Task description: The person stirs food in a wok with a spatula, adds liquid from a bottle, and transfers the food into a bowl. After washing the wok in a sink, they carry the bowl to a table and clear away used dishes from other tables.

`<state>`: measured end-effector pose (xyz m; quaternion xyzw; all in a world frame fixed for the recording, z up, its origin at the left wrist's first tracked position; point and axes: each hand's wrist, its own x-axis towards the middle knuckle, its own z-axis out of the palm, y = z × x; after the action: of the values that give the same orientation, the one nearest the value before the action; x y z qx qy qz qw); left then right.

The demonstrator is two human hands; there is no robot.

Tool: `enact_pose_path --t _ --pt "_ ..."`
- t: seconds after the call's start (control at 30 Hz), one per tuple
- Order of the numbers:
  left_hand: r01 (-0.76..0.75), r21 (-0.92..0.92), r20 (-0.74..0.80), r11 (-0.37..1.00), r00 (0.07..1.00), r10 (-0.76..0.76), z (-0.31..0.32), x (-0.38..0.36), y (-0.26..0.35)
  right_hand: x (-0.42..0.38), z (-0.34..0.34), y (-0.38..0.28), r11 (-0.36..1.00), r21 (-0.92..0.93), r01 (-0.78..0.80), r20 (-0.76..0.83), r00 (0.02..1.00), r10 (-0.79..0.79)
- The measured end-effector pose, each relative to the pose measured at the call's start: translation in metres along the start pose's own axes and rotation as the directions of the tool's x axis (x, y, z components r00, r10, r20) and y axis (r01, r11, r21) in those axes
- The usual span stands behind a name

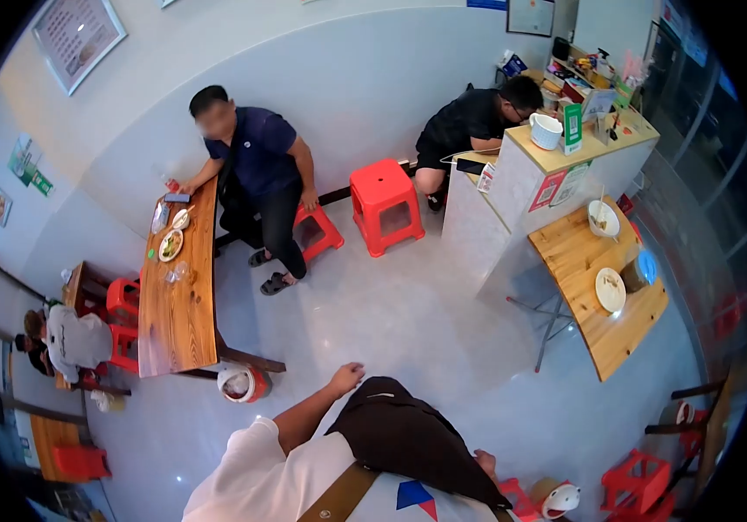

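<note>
My left hand [346, 378] hangs in front of my body with its fingers loosely curled and nothing visible in them. It is beside the dark apron [391, 418] that I wear over a white shirt. On the other side of the apron is my right hand [485, 463], partly hidden by the cloth, so its fingers do not show clearly. Neither hand touches a table. Ahead to the right stands a wooden table [565, 252] with a white bowl [603, 219], a white plate [610, 290] and a blue-lidded container [640, 270].
To the left, a person [260, 165] sits at a long wooden table [186, 313] holding plates of food [171, 245]. A bin [243, 383] stands by its end. Another person [478, 122] bends behind the counter [512, 183]. A red stool [384, 204] stands between them.
</note>
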<state>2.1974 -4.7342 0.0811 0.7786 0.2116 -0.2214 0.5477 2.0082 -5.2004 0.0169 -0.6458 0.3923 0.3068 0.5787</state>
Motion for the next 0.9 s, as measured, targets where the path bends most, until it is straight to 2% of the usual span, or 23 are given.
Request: enact_pose_path --t 0.07,0.17,0.23,0.3,0.37,0.4,0.43,0.47,0.53,0.6,0.67,0.7,0.73,0.77,0.8,0.83,0.87,0.9 --pt "-0.096 0.076 0.099 0.992 0.991 0.088 0.017 0.007 0.030 0.009 -0.007 -0.005 0.998 -0.056 -0.014 0.050 0.999 0.016" --pt "-0.171 0.093 0.103 0.981 0.981 0.162 0.034 0.018 0.036 0.023 -0.013 -0.015 0.993 -0.110 -0.039 0.100 0.994 0.050" --pt "-0.161 0.328 0.073 0.931 0.987 0.145 0.024 0.020 0.029 0.029 -0.018 -0.026 0.991 -0.117 -0.059 0.108 0.992 0.071" --pt "-0.018 0.331 0.010 0.943 1.000 0.015 0.006 0.029 0.000 0.035 -0.023 -0.040 0.991 -0.111 -0.075 0.103 0.991 0.086" --pt "0.272 0.250 -0.073 0.929 0.962 -0.262 -0.013 0.027 -0.014 0.039 -0.029 -0.052 0.992 -0.091 -0.090 0.086 0.992 0.098" --pt "0.283 0.258 -0.083 0.924 0.959 -0.270 -0.025 0.027 -0.026 0.039 -0.033 -0.059 0.992 -0.079 -0.095 0.072 0.992 0.101" --pt "0.334 0.310 -0.104 0.890 0.942 -0.318 -0.037 0.030 -0.039 0.038 -0.037 -0.066 0.993 -0.067 -0.100 0.055 0.993 0.103" --pt "0.313 0.519 -0.002 0.795 0.931 -0.365 -0.052 0.036 -0.050 0.036 -0.041 -0.073 0.993 -0.051 -0.104 0.038 0.994 0.106" --pt "0.454 0.586 -0.042 0.671 0.844 -0.535 -0.061 0.044 -0.035 0.034 -0.047 -0.088 0.994 -0.026 -0.102 0.010 0.995 0.103" --pt "0.426 0.642 -0.074 0.638 0.862 -0.502 -0.056 0.065 -0.002 0.030 -0.050 -0.104 0.995 -0.009 -0.102 -0.014 0.995 0.101" --pt "0.250 0.714 0.064 0.654 0.907 -0.416 -0.049 0.117 0.021 0.027 -0.052 -0.117 0.994 0.001 -0.107 -0.033 0.994 0.107" --pt "0.043 0.719 0.133 0.694 0.971 -0.198 -0.041 0.147 0.030 0.023 -0.051 -0.124 0.994 0.004 -0.110 -0.045 0.993 0.110" --pt "-0.164 0.705 0.201 0.690 0.979 0.027 -0.029 0.175 0.040 0.021 -0.052 -0.130 0.993 0.004 -0.114 -0.053 0.992 0.114" --pt "-0.261 0.585 0.205 0.768 0.964 0.172 -0.014 0.201 0.059 0.019 -0.052 -0.136 0.993 -0.001 -0.117 -0.059 0.991 0.117" --pt "-0.149 0.542 0.157 0.827 0.985 0.075 0.006 0.220 0.092 0.020 -0.051 -0.143 0.993 -0.009 -0.118 -0.062 0.991 0.118" --pt "-0.356 0.475 0.265 0.805 0.930 0.255 0.017 0.242 0.108 0.021 -0.051 -0.149 0.992 -0.020 -0.121 -0.066 0.991 0.119" --pt "-0.052 0.151 0.101 0.987 0.994 0.037 0.038 0.235 0.159 0.024 -0.050 -0.154 0.992 -0.033 -0.120 -0.063 0.991 0.118" --pt "-0.104 -0.004 0.076 0.995 0.992 0.104 0.053 0.244 0.177 0.028 -0.049 -0.160 0.991 -0.049 -0.123 -0.059 0.991 0.120"
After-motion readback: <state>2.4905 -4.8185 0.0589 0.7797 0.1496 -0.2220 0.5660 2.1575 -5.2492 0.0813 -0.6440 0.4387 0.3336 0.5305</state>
